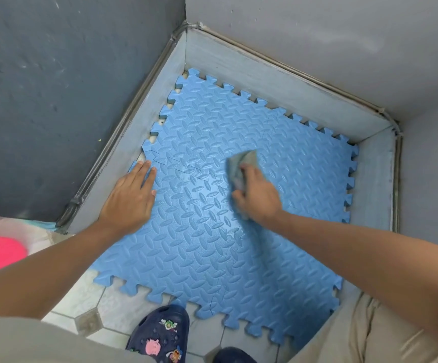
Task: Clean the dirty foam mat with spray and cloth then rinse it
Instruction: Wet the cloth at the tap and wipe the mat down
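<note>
Right hand [258,197] closed over a crumpled grey cloth [241,166], pressing it flat on the foam mat [199,244], near mat centre, toward the right edge. Left hand [131,200] open, fingers spread, palm down on the mat's left edge by the low wall [139,142], pinning it. Mat sits on the tiled floor [113,305], pushed into the far corner. Unwiped area lies mostly toward the near edge and left of the cloth; right hand is nearer to it. Mat: blue interlocking foam tiles, jigsaw-tooth edges, raised oval tread, faint wet sheen at a seam. No spray bottle in view. Judgement: wiping stage, rinse not yet done.
</note>
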